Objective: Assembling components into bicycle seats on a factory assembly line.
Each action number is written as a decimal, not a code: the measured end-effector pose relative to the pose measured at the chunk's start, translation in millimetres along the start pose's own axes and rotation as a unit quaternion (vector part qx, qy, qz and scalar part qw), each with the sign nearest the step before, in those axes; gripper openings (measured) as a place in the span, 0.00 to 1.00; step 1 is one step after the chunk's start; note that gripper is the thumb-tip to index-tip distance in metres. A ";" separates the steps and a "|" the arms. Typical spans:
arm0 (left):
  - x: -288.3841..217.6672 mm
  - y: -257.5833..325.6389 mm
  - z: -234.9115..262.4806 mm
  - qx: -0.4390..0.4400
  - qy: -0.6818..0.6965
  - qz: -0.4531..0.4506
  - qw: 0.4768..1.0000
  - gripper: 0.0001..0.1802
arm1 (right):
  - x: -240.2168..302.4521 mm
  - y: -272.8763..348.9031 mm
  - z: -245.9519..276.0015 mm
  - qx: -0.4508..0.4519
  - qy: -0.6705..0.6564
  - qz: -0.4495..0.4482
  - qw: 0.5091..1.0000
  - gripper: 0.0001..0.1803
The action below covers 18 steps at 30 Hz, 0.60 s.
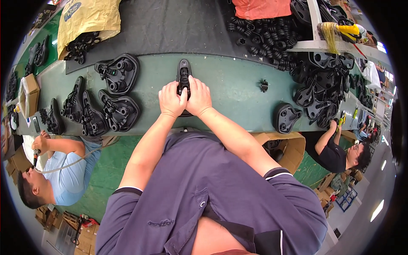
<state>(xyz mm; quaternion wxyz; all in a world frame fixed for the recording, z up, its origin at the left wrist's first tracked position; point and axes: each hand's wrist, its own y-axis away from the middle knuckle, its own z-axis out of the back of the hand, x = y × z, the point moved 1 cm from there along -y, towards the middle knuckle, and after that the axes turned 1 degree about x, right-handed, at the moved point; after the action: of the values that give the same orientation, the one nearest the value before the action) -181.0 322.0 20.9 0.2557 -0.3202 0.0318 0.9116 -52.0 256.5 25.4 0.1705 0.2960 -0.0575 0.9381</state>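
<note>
A black bicycle saddle (183, 67) lies underside up on the green tabletop, straight ahead of me, its narrow end pointing away. My left hand (172, 100) grips it along the left side, thumb pressed in toward the middle. From the right, my right hand (199, 97) closes round the same saddle, its thumb close to the other. Both hands cover most of the saddle's middle, so what the thumbs press on is hidden. Apart on the right lies a small black clamp-like part (264, 86).
Upturned saddles (117, 73) lie at left; a pile of saddle parts (316, 91) and a single saddle base (287, 118) at right. Black ribbed pieces (267, 40) and a yellow sack (94, 21) lie farther back. A cardboard box (293, 148) stands below the edge. Co-workers work on both sides.
</note>
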 end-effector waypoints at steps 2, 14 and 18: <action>-4.3 -11.5 6.2 0.005 0.000 0.016 1.000 0.22 | 4.8 -8.4 3.5 0.017 0.009 -0.019 1.000 0.40; 75.8 75.9 12.3 0.207 0.386 0.503 0.746 0.19 | -26.2 -20.4 34.7 0.219 -0.145 -0.211 0.941 0.46; 15.7 73.6 63.0 0.163 0.632 0.487 0.581 0.21 | 40.2 -42.6 43.3 0.216 -0.231 -0.211 0.925 0.42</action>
<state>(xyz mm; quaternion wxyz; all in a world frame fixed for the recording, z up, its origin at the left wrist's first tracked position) -263.0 279.1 53.6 -0.2633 -0.7050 0.4840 0.4465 -44.6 298.8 84.2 0.2781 0.5392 0.1720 0.7761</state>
